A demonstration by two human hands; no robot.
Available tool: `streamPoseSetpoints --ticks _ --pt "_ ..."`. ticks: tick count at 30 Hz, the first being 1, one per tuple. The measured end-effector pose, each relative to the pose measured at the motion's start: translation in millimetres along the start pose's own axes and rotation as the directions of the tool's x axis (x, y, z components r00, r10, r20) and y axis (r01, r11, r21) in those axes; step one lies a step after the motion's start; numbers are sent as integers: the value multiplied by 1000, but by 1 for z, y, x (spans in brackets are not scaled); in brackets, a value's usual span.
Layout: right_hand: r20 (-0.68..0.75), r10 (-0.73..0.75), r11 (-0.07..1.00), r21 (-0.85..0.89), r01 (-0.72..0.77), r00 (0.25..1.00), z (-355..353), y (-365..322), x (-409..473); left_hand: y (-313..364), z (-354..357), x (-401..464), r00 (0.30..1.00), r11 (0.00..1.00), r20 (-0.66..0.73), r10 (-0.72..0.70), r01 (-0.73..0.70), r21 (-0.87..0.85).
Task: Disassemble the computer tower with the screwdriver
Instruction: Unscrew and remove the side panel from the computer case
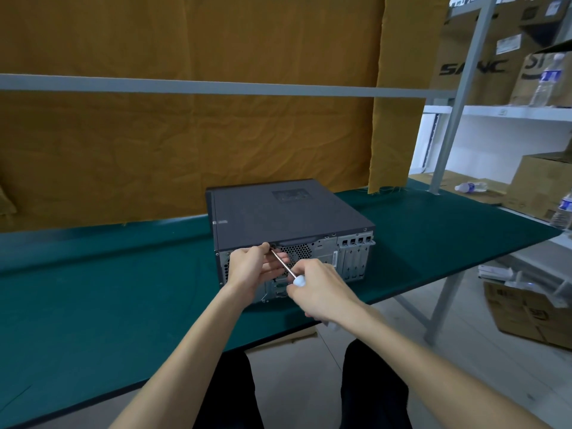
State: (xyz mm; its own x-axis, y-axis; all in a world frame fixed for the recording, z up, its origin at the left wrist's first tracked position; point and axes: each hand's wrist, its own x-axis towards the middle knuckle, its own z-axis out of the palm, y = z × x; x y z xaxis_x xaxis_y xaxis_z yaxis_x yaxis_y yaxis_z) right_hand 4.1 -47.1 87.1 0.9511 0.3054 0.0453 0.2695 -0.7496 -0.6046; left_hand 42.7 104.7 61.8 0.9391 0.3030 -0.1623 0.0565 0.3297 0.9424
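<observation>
A dark grey computer tower (278,215) lies on its side on the green table (93,289), its metal rear panel facing me. My right hand (322,289) grips the pale handle of a screwdriver (286,267). The steel shaft slants up and left to the top left of the rear panel, just under the lid's edge. My left hand (252,266) is at the tip, fingers pinched around the shaft's end where it meets the panel. The screw itself is hidden behind my fingers.
An orange cloth (185,134) hangs behind the table. Metal shelving (464,88) with cardboard boxes and water bottles stands at the right. An open box (526,311) sits on the floor right of the table leg. My knees are below the table's front edge.
</observation>
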Motion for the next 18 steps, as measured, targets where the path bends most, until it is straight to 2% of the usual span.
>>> streamPoseSetpoints --ticks 5,8,13,18 --pt "-10 -16 1000 -26 16 1000 -8 8 2 0 4 -1 987 977 -124 100 -74 199" --pt "-70 -83 983 -172 70 994 -6 12 0 5 3 -2 980 959 -155 126 -80 273" --pt "-35 -82 986 -151 76 996 -5 12 -4 10 3 -5 988 964 -112 106 -75 255" --pt "-73 -28 999 20 30 997 -16 25 0 10 0 -10 997 988 -46 67 -60 141"
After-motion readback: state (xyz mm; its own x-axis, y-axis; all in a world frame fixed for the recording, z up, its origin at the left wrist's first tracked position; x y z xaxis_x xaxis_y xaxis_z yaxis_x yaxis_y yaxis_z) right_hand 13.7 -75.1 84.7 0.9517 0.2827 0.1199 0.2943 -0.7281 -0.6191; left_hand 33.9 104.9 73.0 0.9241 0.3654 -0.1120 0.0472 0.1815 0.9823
